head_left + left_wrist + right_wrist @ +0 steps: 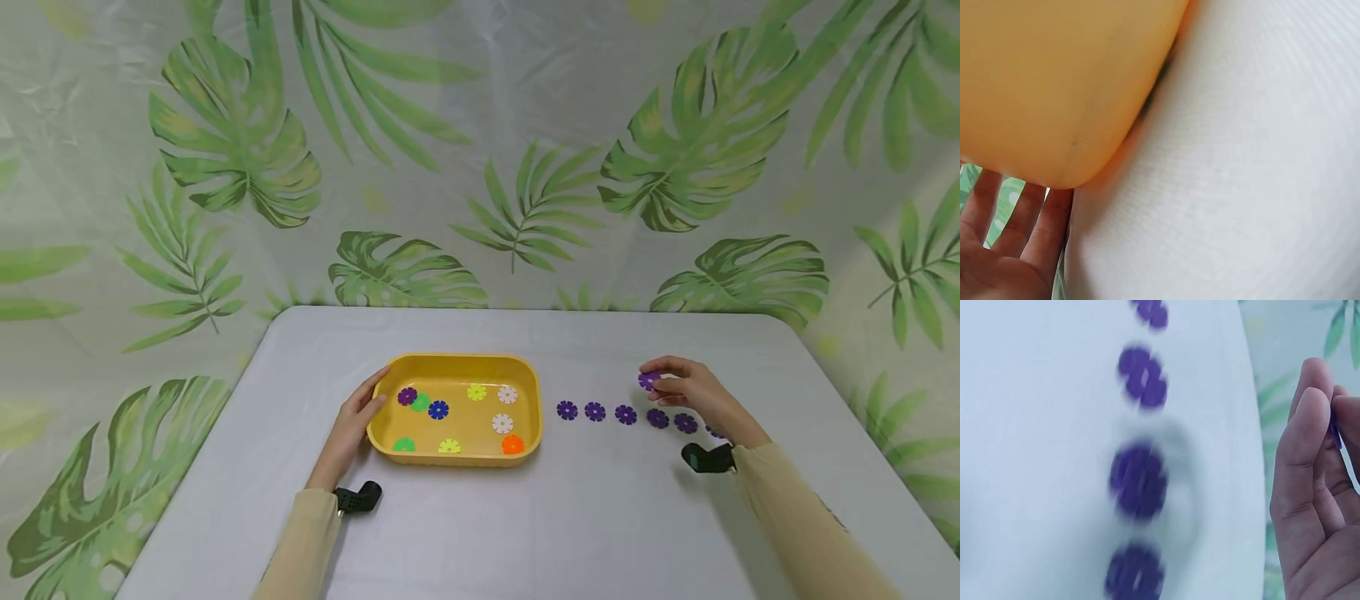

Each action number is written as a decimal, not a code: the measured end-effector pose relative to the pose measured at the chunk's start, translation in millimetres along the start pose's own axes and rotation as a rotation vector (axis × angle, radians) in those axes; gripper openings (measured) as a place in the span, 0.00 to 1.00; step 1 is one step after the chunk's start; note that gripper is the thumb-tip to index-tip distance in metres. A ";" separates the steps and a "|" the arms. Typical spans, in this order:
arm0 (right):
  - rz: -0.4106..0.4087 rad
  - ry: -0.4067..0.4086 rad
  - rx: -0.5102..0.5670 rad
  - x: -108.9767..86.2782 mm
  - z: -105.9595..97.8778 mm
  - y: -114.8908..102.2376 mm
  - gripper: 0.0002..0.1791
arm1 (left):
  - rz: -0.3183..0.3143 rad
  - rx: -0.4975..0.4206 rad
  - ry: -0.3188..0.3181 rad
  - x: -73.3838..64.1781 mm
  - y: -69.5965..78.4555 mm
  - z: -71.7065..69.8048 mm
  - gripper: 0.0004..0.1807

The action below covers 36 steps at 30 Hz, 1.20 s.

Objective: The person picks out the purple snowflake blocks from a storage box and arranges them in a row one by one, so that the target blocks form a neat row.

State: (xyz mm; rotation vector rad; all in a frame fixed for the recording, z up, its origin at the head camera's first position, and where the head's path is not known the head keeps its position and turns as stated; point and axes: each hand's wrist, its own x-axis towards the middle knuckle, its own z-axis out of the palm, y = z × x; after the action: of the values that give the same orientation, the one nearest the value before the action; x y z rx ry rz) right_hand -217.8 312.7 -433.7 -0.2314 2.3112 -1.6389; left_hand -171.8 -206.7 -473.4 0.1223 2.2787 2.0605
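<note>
My right hand pinches a purple flower-shaped plastic disc between thumb and fingers, above the table. In the right wrist view only a thin edge of that disc shows. Below and beside this hand, several purple discs lie in a row that runs right from the tray; the hand and wrist partly cover the row's right end. My left hand holds the left end of a yellow tray, its thumb at the rim. Its fingers lie against the tray's outside.
Inside the tray lie loose discs in several colours, among them an orange disc, a blue disc and a white disc. A white cloth covers the table. Behind it hangs a leaf-patterned curtain.
</note>
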 end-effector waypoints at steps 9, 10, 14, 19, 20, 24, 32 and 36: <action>0.049 0.106 0.021 -50.5 -57.3 53.1 0.15 | 0.020 0.038 0.013 7.0 -21.1 -3.6 0.25; 0.050 0.114 0.027 -55.4 -61.9 58.7 0.14 | 0.021 0.038 0.015 7.0 -21.3 -3.6 0.25; 0.059 0.153 0.053 -72.4 -74.8 76.3 0.11 | 0.014 0.030 0.012 6.4 -18.7 -3.1 0.25; 0.106 0.201 -0.005 -81.1 -80.3 87.7 0.11 | 0.018 0.028 0.009 6.3 -18.1 -3.3 0.25; 0.114 0.207 -0.035 -81.3 -80.1 88.8 0.12 | 0.020 0.028 0.008 6.3 -18.2 -3.3 0.26; 0.135 0.238 -0.116 -79.1 -78.8 86.1 0.18 | 0.026 0.035 0.015 6.5 -21.1 -4.2 0.26; -0.002 0.143 0.042 -55.3 -51.2 45.9 0.11 | 0.014 0.047 0.027 7.5 -21.3 -4.2 0.25; -0.043 0.032 0.054 -30.3 -15.8 13.4 0.17 | 0.006 0.048 0.033 8.9 -21.8 -3.4 0.25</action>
State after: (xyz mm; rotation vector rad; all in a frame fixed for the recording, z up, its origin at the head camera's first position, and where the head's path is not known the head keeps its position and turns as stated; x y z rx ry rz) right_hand -193.9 340.4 -437.1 -0.2466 2.2969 -1.7355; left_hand -181.3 -211.4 -494.7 0.0984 2.3506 2.0258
